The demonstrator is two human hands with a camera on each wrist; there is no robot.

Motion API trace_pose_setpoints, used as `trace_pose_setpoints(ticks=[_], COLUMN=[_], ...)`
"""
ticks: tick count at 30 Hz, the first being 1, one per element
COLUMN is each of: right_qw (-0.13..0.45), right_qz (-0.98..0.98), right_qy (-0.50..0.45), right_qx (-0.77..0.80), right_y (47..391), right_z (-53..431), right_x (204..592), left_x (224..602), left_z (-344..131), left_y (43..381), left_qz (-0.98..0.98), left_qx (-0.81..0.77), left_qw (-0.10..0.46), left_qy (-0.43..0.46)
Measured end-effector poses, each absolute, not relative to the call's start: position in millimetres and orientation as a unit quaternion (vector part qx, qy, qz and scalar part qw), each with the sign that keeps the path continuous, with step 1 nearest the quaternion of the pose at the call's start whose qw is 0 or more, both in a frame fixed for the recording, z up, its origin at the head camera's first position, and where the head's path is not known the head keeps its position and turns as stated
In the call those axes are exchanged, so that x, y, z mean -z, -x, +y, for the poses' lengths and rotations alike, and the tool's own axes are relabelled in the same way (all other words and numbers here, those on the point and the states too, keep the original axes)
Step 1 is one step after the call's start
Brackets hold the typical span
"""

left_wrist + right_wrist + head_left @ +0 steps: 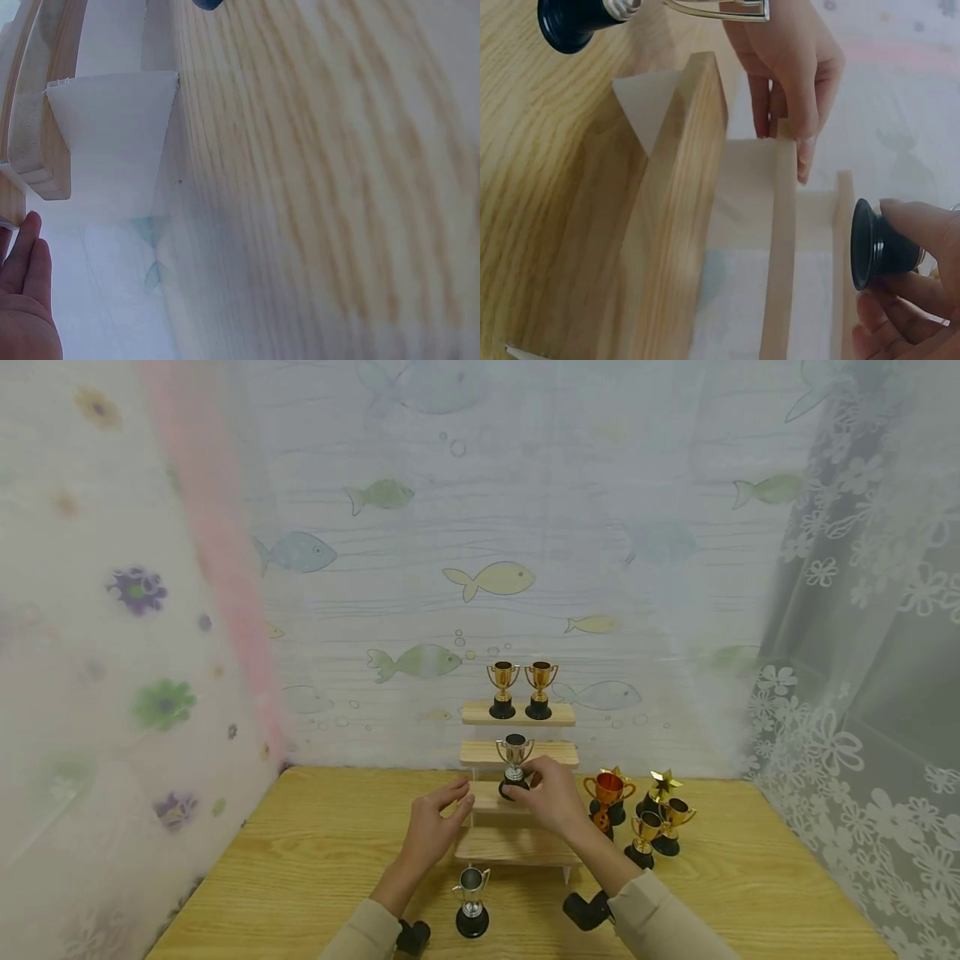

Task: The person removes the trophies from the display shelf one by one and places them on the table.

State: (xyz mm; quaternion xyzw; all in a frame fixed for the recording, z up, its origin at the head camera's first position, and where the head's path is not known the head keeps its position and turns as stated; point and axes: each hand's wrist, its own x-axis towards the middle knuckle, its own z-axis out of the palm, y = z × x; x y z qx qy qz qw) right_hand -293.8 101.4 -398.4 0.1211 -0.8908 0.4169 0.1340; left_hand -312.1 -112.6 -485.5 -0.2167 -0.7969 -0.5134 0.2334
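Silver trophy [514, 750]: upright, just below centre of the head frame, before the middle tiers of the wooden stand [517, 840]. Right hand [551, 797] holds it low; the right wrist view, right edge, shows thumb and fingers pinching the black base [891, 244] from opposite sides. The base sits close to a tier edge; cannot tell whether it touches.

Left hand [435, 827]: left of the stand, fingers fairly straight and near one another, tips at the end of a tier. Contact looks likely; how firmly it presses, cannot tell.

Handling, by judgement: small and light, probably coated plastic, so stiff in the cup and unlikely to give under a squeeze. The shiny cup looks slick; the base, also glossy, offers a rounder, sturdier grip. Best hold: around the base or just above its flared foot, as now. The thin side handles look the weakest part, easily bent or snapped; poor places to carry by. Wide cup over narrow stem suggests it tips readily if nudged.

Second silver trophy [471, 893]: standing on the table [300, 860], bottom centre of the head frame, same build, same advice. Two gold trophies, left one [503, 681] and right one [541, 681], stand side by side on the top tier; an orange-red trophy [609, 789] is right of the stand.
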Motion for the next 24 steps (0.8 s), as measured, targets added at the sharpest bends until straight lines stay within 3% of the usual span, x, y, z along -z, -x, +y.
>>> trace_pose_setpoints(ticks=[24], right_qw=[0.15], right_qz=[-0.887], right_qy=[-0.132], right_qx=[-0.417], right_y=[283.9], right_z=[108.9], right_x=[411.6], left_x=[487.8], left_z=[-113.3], left_y=[313.6], left_qz=[-0.794], left_qx=[0.517], left_qw=[0.231], left_qy=[0.22])
